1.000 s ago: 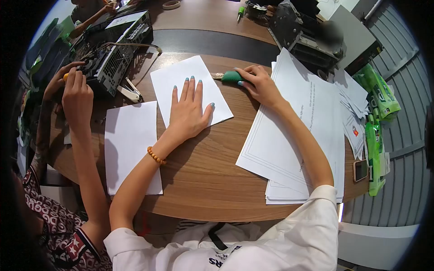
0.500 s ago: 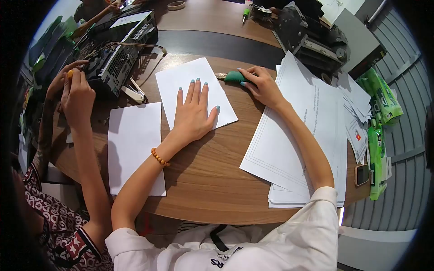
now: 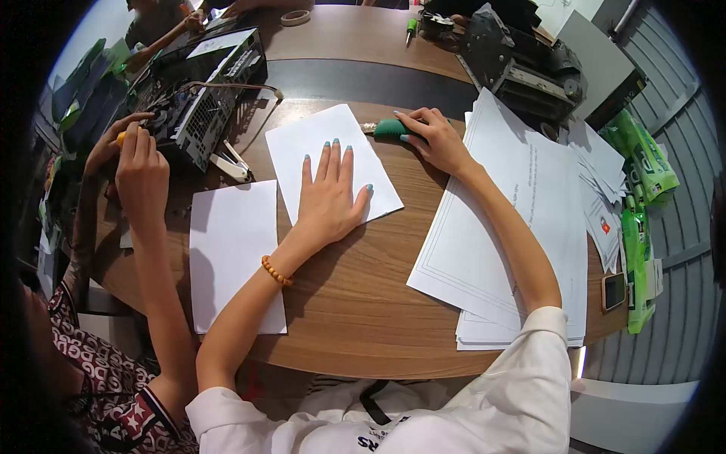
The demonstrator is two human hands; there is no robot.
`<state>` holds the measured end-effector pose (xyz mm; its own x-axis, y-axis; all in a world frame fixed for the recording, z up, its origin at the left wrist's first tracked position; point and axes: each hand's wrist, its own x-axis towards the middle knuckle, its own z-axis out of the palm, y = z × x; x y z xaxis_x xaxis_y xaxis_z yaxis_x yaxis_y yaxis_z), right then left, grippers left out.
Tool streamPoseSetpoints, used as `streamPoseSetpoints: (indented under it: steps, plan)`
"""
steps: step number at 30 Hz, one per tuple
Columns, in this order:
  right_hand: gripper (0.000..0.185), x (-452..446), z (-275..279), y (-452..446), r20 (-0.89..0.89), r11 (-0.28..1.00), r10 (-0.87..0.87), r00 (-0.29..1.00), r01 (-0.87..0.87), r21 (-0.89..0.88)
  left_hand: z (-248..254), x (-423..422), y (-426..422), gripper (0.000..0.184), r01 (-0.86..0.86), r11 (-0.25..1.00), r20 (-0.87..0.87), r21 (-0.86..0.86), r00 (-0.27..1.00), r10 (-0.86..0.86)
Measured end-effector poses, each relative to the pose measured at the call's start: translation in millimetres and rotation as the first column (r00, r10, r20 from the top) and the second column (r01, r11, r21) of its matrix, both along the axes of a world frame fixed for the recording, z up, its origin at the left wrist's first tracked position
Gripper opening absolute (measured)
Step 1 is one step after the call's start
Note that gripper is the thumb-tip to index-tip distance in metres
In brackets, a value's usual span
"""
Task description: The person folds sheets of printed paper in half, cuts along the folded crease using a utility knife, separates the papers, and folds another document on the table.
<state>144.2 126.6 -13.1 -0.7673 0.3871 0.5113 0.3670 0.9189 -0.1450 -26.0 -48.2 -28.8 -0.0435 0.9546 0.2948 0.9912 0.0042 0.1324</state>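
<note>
My left hand point(image 3: 330, 198) lies flat with fingers spread on a white sheet or thin stack of paper point(image 3: 382, 198), which sits at a slant on the wooden table. A beaded bracelet point(image 3: 276, 271) is round that wrist. To the right, my right hand point(image 3: 439, 142) grips the rear end of a green utility knife point(image 3: 391, 130). Its short blade end points left, close to the paper's upper right edge. Another white paper stack point(image 3: 234, 250) lies to the left, partly under my left forearm. My right forearm crosses a large pile of printed sheets point(image 3: 491, 242).
At left, a co-worker's hand point(image 3: 144, 178) holds something orange beside an opened computer case point(image 3: 208, 113). A white stapler-like tool point(image 3: 232, 163) lies near it. A phone point(image 3: 613, 292) and green packets point(image 3: 639, 227) line the right edge. Dark machinery point(image 3: 522, 68) and a tape roll point(image 3: 295, 17) stand behind.
The whole view has shifted slightly, so things appear a little further right and lower. My hands keep about the same places on the paper and the knife.
</note>
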Motion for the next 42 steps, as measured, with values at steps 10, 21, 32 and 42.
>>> streamPoseSetpoints:
  steps: [10, 21, 32, 42]
  plan:
    - [0.04, 0, 1, -3, -0.04, 1.0, -0.015, 0.999, 0.016, 0.025, -2, 0, 1, 0.063, -0.001, 1.0, 0.006, 0.021, 1.0, 0.001]
    - [0.035, 8, 9, -26, -0.002, 0.998, -0.043, 0.999, 0.043, -0.047, 69, -27, 37, 0.043, 0.054, 0.895, 0.237, -0.442, 0.97, 0.059]
    - [0.035, 17, 12, -51, -0.021, 0.99, -0.099, 0.995, 0.096, -0.107, -12, -35, 63, 0.052, -0.022, 0.998, -0.03, 0.061, 0.999, 0.024]
    - [0.035, 10, 4, -48, -0.062, 0.984, -0.159, 0.985, 0.153, -0.09, -8, -32, 64, 0.054, -0.084, 0.996, 0.039, 0.007, 0.996, 0.083]
